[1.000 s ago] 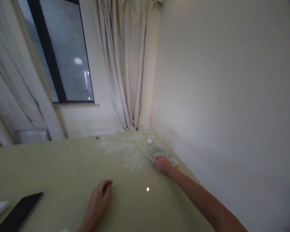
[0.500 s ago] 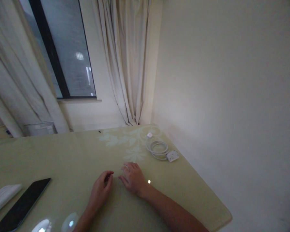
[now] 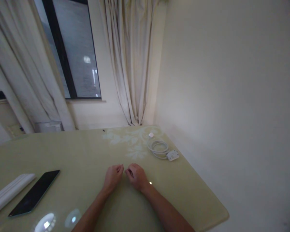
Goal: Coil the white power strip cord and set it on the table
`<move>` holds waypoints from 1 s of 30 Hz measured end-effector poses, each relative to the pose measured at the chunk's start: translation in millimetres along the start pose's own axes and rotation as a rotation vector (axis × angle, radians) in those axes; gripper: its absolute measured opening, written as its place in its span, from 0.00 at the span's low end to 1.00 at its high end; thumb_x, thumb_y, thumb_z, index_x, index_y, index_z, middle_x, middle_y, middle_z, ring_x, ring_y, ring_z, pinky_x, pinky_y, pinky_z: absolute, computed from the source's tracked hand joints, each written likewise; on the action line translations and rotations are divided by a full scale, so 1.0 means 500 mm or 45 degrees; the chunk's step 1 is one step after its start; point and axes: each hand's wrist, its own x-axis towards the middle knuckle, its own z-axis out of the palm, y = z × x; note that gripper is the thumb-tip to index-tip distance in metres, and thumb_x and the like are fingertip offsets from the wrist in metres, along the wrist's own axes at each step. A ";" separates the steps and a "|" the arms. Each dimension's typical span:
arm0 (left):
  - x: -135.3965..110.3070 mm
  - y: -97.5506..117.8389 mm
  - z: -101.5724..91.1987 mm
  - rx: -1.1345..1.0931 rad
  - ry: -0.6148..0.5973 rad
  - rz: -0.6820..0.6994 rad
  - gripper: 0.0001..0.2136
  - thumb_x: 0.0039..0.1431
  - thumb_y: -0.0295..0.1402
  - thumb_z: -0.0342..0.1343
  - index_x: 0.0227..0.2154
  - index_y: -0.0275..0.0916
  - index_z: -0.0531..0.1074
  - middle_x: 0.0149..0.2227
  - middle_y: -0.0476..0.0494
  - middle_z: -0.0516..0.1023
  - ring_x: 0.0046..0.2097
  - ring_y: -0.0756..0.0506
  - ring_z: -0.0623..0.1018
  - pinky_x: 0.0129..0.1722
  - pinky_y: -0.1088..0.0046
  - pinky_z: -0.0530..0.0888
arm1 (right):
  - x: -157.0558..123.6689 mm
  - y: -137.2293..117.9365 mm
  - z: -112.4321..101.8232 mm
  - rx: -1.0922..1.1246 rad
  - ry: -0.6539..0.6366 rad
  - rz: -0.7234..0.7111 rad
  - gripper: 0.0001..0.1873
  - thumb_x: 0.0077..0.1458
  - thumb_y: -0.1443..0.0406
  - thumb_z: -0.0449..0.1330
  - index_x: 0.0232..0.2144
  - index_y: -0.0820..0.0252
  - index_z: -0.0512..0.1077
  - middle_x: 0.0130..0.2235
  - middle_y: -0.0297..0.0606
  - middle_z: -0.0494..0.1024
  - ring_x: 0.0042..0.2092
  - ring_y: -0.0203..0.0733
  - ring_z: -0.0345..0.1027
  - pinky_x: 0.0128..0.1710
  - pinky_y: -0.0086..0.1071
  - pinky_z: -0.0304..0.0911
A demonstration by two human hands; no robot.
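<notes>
Cable (image 3: 160,153) lies coiled near the right edge of the desk (image 3: 82,154), beyond the left hand (image 3: 114,175) and right hand (image 3: 136,175), both curled narrow, nothing showing inside, and a rightward sweep could, I'd judge, push its adapter (image 3: 172,155) off.

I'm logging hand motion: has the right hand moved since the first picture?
Yes. Against the pale flower pattern, the right hand has moved left and back, from the coiled cable to beside the left hand.
</notes>
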 end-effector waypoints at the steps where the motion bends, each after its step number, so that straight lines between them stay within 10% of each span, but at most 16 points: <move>1: -0.006 0.003 0.008 0.001 -0.035 0.028 0.20 0.62 0.45 0.45 0.16 0.42 0.55 0.18 0.51 0.57 0.25 0.49 0.57 0.29 0.69 0.52 | -0.002 0.001 0.001 0.028 -0.002 0.021 0.09 0.66 0.65 0.61 0.31 0.59 0.72 0.32 0.35 0.75 0.35 0.38 0.64 0.37 0.30 0.55; 15: -0.057 0.000 0.024 0.225 -0.373 0.197 0.15 0.58 0.30 0.50 0.18 0.42 0.52 0.19 0.53 0.55 0.25 0.49 0.58 0.31 0.69 0.51 | -0.003 0.029 0.010 0.416 -0.001 0.242 0.22 0.62 0.57 0.56 0.18 0.58 0.57 0.20 0.26 0.56 0.25 0.33 0.49 0.28 0.32 0.42; 30: -0.058 0.009 0.014 0.302 -0.354 0.146 0.15 0.60 0.29 0.49 0.18 0.41 0.56 0.19 0.53 0.57 0.26 0.48 0.60 0.32 0.69 0.53 | -0.004 0.022 -0.003 0.444 -0.053 0.263 0.28 0.62 0.51 0.53 0.16 0.57 0.52 0.18 0.26 0.48 0.23 0.32 0.44 0.27 0.33 0.39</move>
